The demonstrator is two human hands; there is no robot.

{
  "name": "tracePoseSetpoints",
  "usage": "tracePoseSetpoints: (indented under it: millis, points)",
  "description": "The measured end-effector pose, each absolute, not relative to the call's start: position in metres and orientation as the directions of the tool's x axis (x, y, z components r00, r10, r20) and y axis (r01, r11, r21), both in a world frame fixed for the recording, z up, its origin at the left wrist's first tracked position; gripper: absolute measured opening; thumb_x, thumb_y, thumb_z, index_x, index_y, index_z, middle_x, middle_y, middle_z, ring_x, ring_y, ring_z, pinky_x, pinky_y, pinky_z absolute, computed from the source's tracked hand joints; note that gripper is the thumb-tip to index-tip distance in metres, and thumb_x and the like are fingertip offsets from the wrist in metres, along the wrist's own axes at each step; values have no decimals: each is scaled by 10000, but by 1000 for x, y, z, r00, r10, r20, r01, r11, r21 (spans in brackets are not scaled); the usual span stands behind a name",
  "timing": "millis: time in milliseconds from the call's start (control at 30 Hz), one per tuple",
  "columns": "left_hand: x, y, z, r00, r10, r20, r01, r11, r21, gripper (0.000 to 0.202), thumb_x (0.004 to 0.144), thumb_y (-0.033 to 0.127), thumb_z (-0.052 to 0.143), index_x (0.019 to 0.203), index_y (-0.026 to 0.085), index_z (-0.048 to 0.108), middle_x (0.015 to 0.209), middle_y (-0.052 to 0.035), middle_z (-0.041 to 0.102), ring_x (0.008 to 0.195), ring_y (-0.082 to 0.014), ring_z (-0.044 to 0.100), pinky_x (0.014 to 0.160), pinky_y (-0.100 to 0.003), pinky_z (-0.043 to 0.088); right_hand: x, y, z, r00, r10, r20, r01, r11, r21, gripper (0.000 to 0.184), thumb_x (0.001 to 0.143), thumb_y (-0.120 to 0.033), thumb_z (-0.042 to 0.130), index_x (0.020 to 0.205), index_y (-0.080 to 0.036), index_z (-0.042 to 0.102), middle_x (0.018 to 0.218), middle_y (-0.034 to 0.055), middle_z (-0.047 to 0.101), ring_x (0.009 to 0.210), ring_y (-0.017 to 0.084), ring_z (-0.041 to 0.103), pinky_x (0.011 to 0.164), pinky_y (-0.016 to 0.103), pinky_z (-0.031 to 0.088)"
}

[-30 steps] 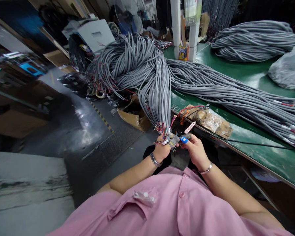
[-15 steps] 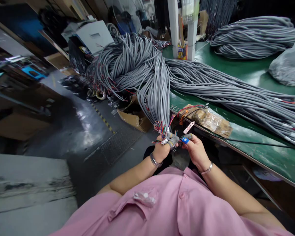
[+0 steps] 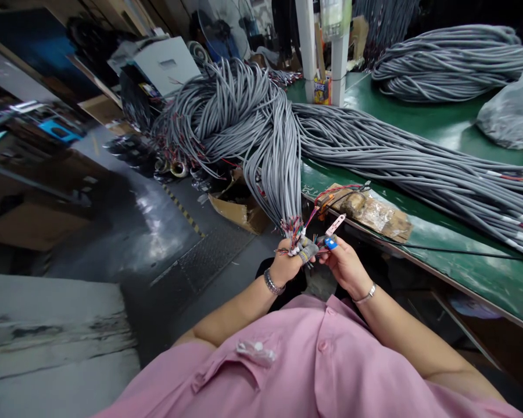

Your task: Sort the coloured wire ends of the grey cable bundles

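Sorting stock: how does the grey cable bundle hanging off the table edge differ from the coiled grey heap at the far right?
The hanging bundle drapes off the green table down to the left hand, which holds its ends; the far heap lies coiled on the tabletop, untouched. The hanging bundle shows coloured wire ends; the far heap shows none plainly. Both are grey sheathed cable.

R hand (image 3: 346, 264) w/ blue-taped fingertip (image 3: 330, 242) now slightly higher, closer to wire ends (image 3: 294, 229) in L hand (image 3: 287, 264)
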State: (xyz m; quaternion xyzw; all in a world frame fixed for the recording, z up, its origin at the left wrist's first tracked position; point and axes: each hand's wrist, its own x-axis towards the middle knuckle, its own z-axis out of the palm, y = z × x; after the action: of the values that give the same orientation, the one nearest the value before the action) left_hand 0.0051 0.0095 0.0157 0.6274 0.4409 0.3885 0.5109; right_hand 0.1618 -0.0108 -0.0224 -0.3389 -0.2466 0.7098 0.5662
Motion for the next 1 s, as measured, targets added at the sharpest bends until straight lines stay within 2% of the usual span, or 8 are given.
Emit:
tracePoseSetpoints:
  millis: [133,333,467,600,767,1000]
  points:
    - [5,9,6,244,969,31,132,-65,989,266,768,399,707,672,156,654,623,-26,662,597,-138,608,600,-249,481,166,-17,-20,-142,974,-179,-607,-228,-761,261,796,-447,700,831,-190,672,664,-11,595,605,114,529,610,261,467]
    - [7,8,4,239,970,42,189,-89,978,238,802,384,673,711,164,675,681,-28,689,647,-148,640,640,-254,496,165,-16,-13,-73,990,-122,-497,-142,-856,273,741,-424,762,872,-200,677,667,-18,619,576,106,526,593,253,456]
    - [7,9,8,290,955,68,230,-138,963,266,827,389,646,692,163,682,679,-30,682,675,-153,636,698,-267,503,162,-14,-7,-38,990,-137,-445,-139,-884,271,683,-395,808,819,-203,674,711,-4,661,589,123,572,583,262,465]
    - [4,11,17,371,924,98,271,-208,940,296,838,386,630,643,167,678,661,-33,670,671,-158,623,695,-276,503,162,-14,-7,-54,992,-112,-441,-124,-889,247,703,-389,794,815,-207,671,725,2,673,615,138,603,594,269,474]
    - [1,12,22,436,892,124,234,-245,941,282,859,350,590,657,172,674,665,-35,674,661,-155,624,684,-277,503,161,-15,-8,-45,990,-134,-442,-140,-886,253,684,-387,810,787,-199,676,704,1,667,616,140,600,573,262,453]
    - [3,10,7,312,940,138,245,-220,944,290,849,377,599,656,170,663,650,-30,660,655,-151,618,709,-275,498,160,-17,-8,-86,979,-183,-499,-201,-843,244,701,-366,806,759,-179,660,644,4,668,534,101,513,527,238,398]
